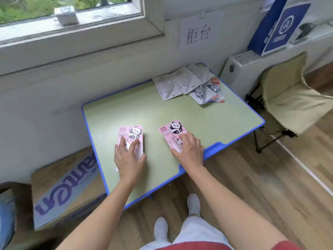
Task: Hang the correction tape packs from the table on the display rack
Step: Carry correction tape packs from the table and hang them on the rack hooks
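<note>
Two pink panda correction tape packs lie on the green table (pixel 162 109) near its front edge. My left hand (pixel 128 156) rests flat on the left pack (pixel 130 131), its fingers spread over the blister and covering the lower half. My right hand (pixel 188 150) grips the right pack (pixel 173 129), fingertips curled onto its blister and thumb at its lower edge. A pile of several grey and red correction tape packs (pixel 187 83) sits at the table's far right corner. No display rack is in view.
The small table has a blue rim (pixel 212 147) and stands against a white wall under a window. A cardboard box (pixel 66 186) sits on the floor at left, a beige folding chair (pixel 292 98) at right. My feet stand on wooden flooring.
</note>
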### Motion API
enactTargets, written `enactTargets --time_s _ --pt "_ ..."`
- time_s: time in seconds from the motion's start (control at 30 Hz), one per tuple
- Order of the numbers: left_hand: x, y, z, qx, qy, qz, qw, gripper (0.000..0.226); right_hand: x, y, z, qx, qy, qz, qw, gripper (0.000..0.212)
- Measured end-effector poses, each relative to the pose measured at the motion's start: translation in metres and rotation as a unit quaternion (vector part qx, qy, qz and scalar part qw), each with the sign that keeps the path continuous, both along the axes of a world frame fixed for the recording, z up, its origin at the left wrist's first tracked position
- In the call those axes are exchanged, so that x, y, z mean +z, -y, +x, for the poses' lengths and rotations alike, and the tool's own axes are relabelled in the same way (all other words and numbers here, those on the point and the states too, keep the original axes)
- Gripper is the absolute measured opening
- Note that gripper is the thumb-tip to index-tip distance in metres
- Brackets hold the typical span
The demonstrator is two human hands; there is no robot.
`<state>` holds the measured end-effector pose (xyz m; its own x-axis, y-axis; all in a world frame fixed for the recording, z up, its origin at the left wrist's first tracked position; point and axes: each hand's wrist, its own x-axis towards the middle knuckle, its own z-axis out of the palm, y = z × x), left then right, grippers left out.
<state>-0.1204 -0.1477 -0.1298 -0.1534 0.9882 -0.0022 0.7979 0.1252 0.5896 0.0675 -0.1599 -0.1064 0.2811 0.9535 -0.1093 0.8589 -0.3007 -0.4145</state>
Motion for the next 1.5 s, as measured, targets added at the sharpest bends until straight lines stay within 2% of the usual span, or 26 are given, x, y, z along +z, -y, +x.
enactTargets --time_s 0.2,0.33,0.43,0.6,0.77,1.1,1.33,1.5 --pt "0.0 0.023 0.05 -0.142 -0.018 0.03 0.989 0.043 -0.005 0.076 0.042 -0.119 -0.019 0.028 0.992 0.053" --pt "0.003 0.049 0.098 -0.242 -0.021 0.078 0.967 0.042 -0.005 0.134 0.076 -0.198 -0.015 0.031 0.98 0.053" --pt "0.005 0.079 0.14 -0.303 -0.013 0.073 0.95 0.046 -0.005 0.187 0.104 -0.258 -0.023 0.032 0.965 0.052" --pt "0.006 0.157 0.212 -0.41 -0.022 0.083 0.908 0.052 -0.006 0.302 0.15 -0.363 -0.042 0.051 0.929 0.05" --pt "0.003 0.263 0.279 -0.518 -0.023 0.09 0.85 0.048 -0.009 0.433 0.192 -0.454 -0.035 0.062 0.888 0.047" --pt "-0.006 0.464 0.398 -0.628 0.045 0.055 0.775 0.05 -0.007 0.66 0.244 -0.599 -0.013 0.065 0.798 0.045" --pt "0.001 0.546 0.483 -0.688 0.059 0.06 0.721 0.051 0.002 0.748 0.286 -0.667 0.005 0.099 0.738 0.046" --pt "0.011 0.588 0.567 -0.713 0.087 0.071 0.692 0.056 0.013 0.788 0.352 -0.702 0.018 0.142 0.698 0.048"
